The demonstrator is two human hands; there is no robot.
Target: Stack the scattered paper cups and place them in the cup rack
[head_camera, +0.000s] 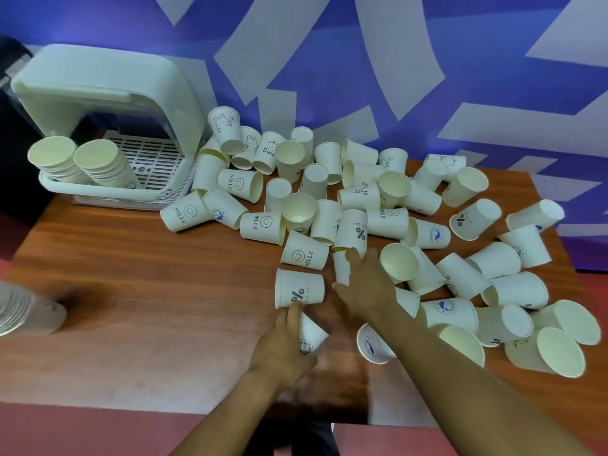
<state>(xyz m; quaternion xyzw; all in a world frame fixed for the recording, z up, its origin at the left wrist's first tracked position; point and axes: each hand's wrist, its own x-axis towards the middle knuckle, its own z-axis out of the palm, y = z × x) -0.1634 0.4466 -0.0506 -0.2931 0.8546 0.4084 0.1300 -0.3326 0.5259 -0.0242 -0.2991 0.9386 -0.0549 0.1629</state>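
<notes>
L hand curled round a paper cup, knuckles up, near table edge. R hand reaches further in from that edge, fingers spread, forearm extended.

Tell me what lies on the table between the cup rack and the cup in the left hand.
Head view: bare wooden table between the cup rack and the left hand's cup.

Cup rack stands left of scattered cups on the table.
</notes>
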